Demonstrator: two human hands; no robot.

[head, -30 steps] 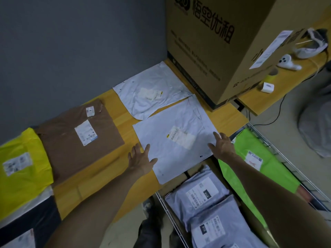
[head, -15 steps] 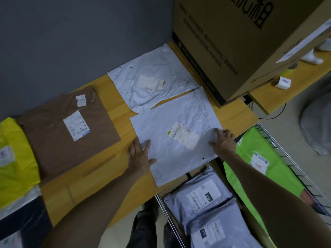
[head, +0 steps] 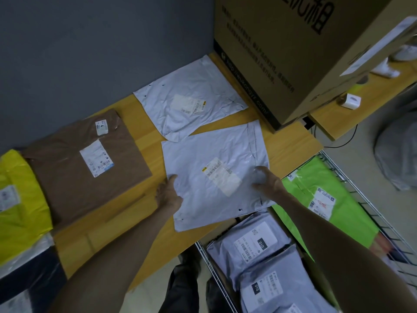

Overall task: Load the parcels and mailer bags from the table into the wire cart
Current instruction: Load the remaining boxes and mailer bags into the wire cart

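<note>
Left hand (head: 168,194): fingers hidden under the white mailer bag (head: 214,177), only the thumb shows. Right hand (head: 269,182): fingertips blurred, grip unclear. Label print too small to read. Cardboard box (head: 293,53) cut off top and right. Yellow bag (head: 20,199) cut off left. Wire cart (head: 334,168) runs out bottom-right.

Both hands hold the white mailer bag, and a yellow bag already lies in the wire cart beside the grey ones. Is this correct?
Not quite. The head view shows a green bag in the wire cart beside the grey bags. The left hand and right hand do hold the white mailer bag.
</note>
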